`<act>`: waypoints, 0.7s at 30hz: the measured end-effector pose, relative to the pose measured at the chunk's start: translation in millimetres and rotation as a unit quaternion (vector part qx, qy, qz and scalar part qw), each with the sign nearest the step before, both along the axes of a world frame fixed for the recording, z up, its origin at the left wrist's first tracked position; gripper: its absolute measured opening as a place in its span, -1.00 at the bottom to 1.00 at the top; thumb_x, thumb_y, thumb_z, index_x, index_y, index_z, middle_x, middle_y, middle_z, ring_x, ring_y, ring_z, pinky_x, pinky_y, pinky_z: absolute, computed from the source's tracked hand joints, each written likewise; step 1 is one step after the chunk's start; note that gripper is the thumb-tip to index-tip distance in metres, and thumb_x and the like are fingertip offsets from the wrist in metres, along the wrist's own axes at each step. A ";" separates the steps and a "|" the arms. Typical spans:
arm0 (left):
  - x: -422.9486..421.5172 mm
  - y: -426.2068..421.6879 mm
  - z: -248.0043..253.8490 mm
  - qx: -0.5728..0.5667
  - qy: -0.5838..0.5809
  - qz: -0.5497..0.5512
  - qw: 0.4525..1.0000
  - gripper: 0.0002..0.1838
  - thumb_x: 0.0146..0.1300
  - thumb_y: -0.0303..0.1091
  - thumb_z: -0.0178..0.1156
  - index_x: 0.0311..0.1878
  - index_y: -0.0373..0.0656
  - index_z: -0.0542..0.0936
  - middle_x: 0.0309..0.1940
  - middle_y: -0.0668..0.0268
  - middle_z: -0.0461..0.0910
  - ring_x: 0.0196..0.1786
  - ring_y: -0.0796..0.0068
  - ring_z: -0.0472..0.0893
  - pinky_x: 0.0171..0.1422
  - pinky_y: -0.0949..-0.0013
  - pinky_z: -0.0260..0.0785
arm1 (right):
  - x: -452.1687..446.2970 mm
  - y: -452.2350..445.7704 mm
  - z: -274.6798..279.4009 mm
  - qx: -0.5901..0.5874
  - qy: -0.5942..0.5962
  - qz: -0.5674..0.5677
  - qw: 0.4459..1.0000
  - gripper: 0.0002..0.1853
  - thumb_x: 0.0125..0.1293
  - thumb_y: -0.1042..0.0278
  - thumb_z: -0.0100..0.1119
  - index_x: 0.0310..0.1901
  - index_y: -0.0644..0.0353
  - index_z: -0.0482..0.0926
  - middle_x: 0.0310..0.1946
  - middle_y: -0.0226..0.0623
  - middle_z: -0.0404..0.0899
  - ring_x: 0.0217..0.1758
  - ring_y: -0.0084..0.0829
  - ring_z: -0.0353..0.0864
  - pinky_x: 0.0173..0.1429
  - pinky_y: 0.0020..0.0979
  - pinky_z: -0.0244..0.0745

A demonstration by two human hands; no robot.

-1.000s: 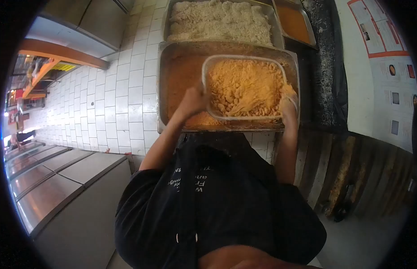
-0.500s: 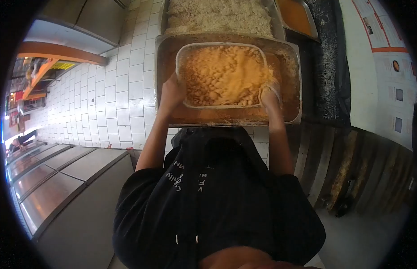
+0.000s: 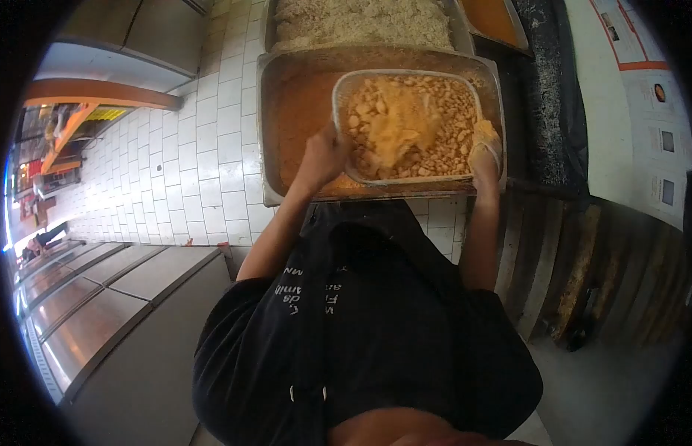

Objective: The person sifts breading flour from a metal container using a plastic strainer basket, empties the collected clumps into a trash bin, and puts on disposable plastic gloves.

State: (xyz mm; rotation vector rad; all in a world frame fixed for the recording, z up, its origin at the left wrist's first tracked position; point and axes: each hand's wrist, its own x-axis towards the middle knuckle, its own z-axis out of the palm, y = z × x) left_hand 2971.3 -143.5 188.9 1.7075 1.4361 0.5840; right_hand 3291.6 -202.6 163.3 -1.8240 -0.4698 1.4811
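Note:
A rectangular sieve (image 3: pixel 405 72) with a pale rim is held above a deep metal pan (image 3: pixel 270 167). Orange-yellow powder (image 3: pixel 405 123) lies heaped in the middle of the sieve, and small coated lumps (image 3: pixel 442 152) surround it. My left hand (image 3: pixel 324 157) is closed on the sieve's left side. At the opposite side, my right hand (image 3: pixel 486 160) grips the rim, its fingers caked with powder. Orange-brown powder (image 3: pixel 301 97) covers the pan's bottom on the left. The sieve hides the pan's right half.
Beyond the pan stands a tray of pale crumbs (image 3: pixel 361 22). A smaller pan with orange contents (image 3: pixel 495 22) is at the upper right. White wall tiles (image 3: pixel 212 149) and steel counters (image 3: pixel 86 312) fill the left; ridged metal panels (image 3: pixel 584 275) stand at right.
Both hands have moved the sieve to the right across the pan, exposing more powder on its left. The powder in the sieve has gathered toward the middle, with more lumps showing at the right.

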 end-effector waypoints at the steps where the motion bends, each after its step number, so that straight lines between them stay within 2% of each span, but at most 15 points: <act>1: -13.5 8.8 -8.7 -0.001 -0.001 -0.001 1.000 -0.65 0.28 -0.25 0.06 0.03 -0.28 0.52 -0.25 -0.14 0.62 -0.14 -0.16 0.63 -0.02 0.06 0.48 | -15.7 1.6 -5.8 -0.013 -0.160 0.009 0.987 -0.50 0.46 0.21 -0.14 0.34 0.28 0.21 0.26 0.01 0.30 0.38 -0.14 0.23 0.41 -0.25 0.16; 2: -38.6 23.1 -25.4 -0.032 0.009 0.040 0.999 -0.66 0.28 -0.23 0.07 -0.01 -0.29 0.53 -0.26 -0.15 0.62 -0.15 -0.16 0.63 -0.04 0.06 0.48 | -33.6 2.8 -1.8 -0.029 -0.317 0.021 0.948 -0.51 0.46 0.21 -0.15 0.33 0.29 0.23 0.26 0.01 0.30 0.37 -0.15 0.24 0.41 -0.25 0.16; 3: -53.3 28.2 -35.0 -0.065 0.021 0.081 0.994 -0.66 0.29 -0.20 0.09 -0.05 -0.30 0.54 -0.27 -0.16 0.62 -0.16 -0.16 0.63 -0.06 0.06 0.48 | -38.6 10.3 -27.5 -0.074 -0.372 0.102 0.919 -0.51 0.48 0.17 -0.11 0.32 0.29 0.27 0.26 -0.03 0.31 0.36 -0.19 0.25 0.40 -0.26 0.15; 4: -54.5 30.1 -13.5 0.003 0.017 0.090 0.996 -0.69 0.30 -0.21 0.08 -0.13 -0.32 0.55 -0.31 -0.19 0.61 -0.18 -0.13 0.65 -0.10 0.07 0.50 | -29.5 40.5 -29.8 -0.183 -0.246 0.086 0.948 -0.58 0.48 0.15 -0.18 0.20 0.29 0.34 0.11 -0.01 0.38 0.19 -0.19 0.36 0.22 -0.26 0.27; 6: -43.1 21.7 -5.6 -0.002 0.043 0.067 0.997 -0.70 0.29 -0.23 0.09 -0.13 -0.32 0.55 -0.33 -0.19 0.61 -0.19 -0.12 0.65 -0.11 0.06 0.50 | -12.1 49.3 -28.0 -0.283 -0.111 0.065 0.950 -0.61 0.49 0.14 -0.24 0.08 0.29 0.41 -0.04 0.01 0.44 0.03 -0.19 0.48 0.05 -0.25 0.39; 9: -23.0 2.3 -9.2 0.002 0.020 0.036 0.999 -0.68 0.27 -0.23 0.12 -0.11 -0.33 0.55 -0.37 -0.19 0.61 -0.21 -0.12 0.66 -0.13 0.04 0.52 | -5.3 3.8 -11.0 -0.069 -0.180 0.034 0.981 -0.55 0.46 0.25 -0.05 0.30 0.24 0.32 0.15 -0.15 0.44 0.06 -0.35 0.50 0.14 -0.43 0.39; 10: -24.7 3.4 -10.7 -0.008 -0.004 0.023 1.000 -0.69 0.28 -0.23 0.12 -0.12 -0.34 0.54 -0.39 -0.18 0.61 -0.25 -0.10 0.67 -0.16 0.06 0.53 | -9.2 5.5 -6.6 0.021 -0.237 0.045 0.970 -0.60 0.47 0.13 -0.15 0.16 0.25 0.38 -0.01 -0.10 0.44 -0.03 -0.28 0.49 0.04 -0.30 0.38; 12: -41.4 12.7 -11.2 -0.012 -0.035 0.031 0.999 -0.70 0.30 -0.27 0.09 -0.14 -0.37 0.53 -0.41 -0.14 0.62 -0.33 0.00 0.69 -0.22 0.15 0.56 | -31.0 12.2 -35.8 0.022 -0.441 0.091 0.893 -0.53 0.49 -0.02 -0.24 0.04 0.26 0.44 -0.18 -0.04 0.46 -0.12 -0.22 0.48 -0.04 -0.14 0.36; 13: -47.9 17.2 -21.5 -0.018 -0.035 0.032 0.999 -0.70 0.30 -0.27 0.09 -0.14 -0.37 0.53 -0.41 -0.14 0.62 -0.33 0.00 0.69 -0.22 0.15 0.56 | -39.6 9.8 -39.9 0.017 -0.440 0.094 0.893 -0.53 0.49 -0.02 -0.24 0.04 0.26 0.44 -0.18 -0.04 0.46 -0.12 -0.22 0.48 -0.04 -0.14 0.36; 15: -47.5 28.6 -21.3 0.024 0.070 0.067 0.995 -0.73 0.31 -0.32 0.07 -0.12 -0.37 0.54 -0.39 -0.07 0.65 -0.36 0.06 0.70 -0.23 0.21 0.57 | -65.3 20.8 -3.0 -0.043 -0.309 0.037 0.949 -0.49 0.47 -0.01 -0.21 0.17 0.27 0.39 -0.02 0.02 0.48 0.01 -0.14 0.52 0.09 -0.12 0.39; 16: -37.3 12.5 -6.8 -0.038 0.018 0.061 0.997 -0.73 0.30 -0.32 0.08 -0.10 -0.36 0.53 -0.35 -0.09 0.65 -0.30 -0.04 0.69 -0.18 0.14 0.56 | -51.8 15.9 6.0 -0.043 -0.309 0.033 0.949 -0.49 0.47 -0.01 -0.21 0.17 0.27 0.39 -0.02 0.02 0.48 0.01 -0.14 0.52 0.09 -0.12 0.39; 18: -10.5 -7.9 -6.7 0.014 -0.024 0.025 0.999 -0.72 0.30 -0.32 0.07 -0.09 -0.36 0.52 -0.35 -0.12 0.64 -0.26 -0.10 0.67 -0.15 0.09 0.54 | -9.6 4.3 19.2 0.034 -0.100 -0.031 0.994 -0.55 0.49 0.19 -0.15 0.27 0.28 0.30 0.17 -0.10 0.39 0.23 -0.28 0.39 0.22 -0.30 0.33; 19: -4.7 -10.8 -8.4 0.066 -0.066 -0.008 0.996 -0.72 0.29 -0.32 0.06 -0.08 -0.35 0.51 -0.35 -0.14 0.63 -0.22 -0.15 0.66 -0.12 0.04 0.52 | -6.0 5.7 12.9 0.036 -0.101 -0.028 0.994 -0.55 0.49 0.19 -0.15 0.27 0.28 0.30 0.17 -0.10 0.39 0.23 -0.28 0.39 0.22 -0.30 0.33; 20: -12.0 0.0 -7.4 -0.065 -0.008 -0.001 0.998 -0.67 0.27 -0.31 0.05 0.00 -0.35 0.48 -0.34 -0.19 0.62 -0.16 -0.24 0.62 -0.06 0.00 0.47 | -3.2 3.0 -4.7 0.029 -0.192 0.003 0.981 -0.54 0.49 0.18 -0.15 0.29 0.28 0.28 0.18 -0.09 0.38 0.25 -0.27 0.37 0.25 -0.30 0.30; 21: -26.2 12.0 -12.0 -0.067 -0.008 0.000 0.998 -0.67 0.27 -0.31 0.05 0.00 -0.35 0.48 -0.34 -0.19 0.62 -0.16 -0.24 0.62 -0.06 0.00 0.47 | -7.7 1.6 -27.4 0.004 -0.321 0.031 0.947 -0.56 0.48 0.19 -0.14 0.26 0.28 0.32 0.15 -0.07 0.41 0.22 -0.26 0.40 0.25 -0.29 0.32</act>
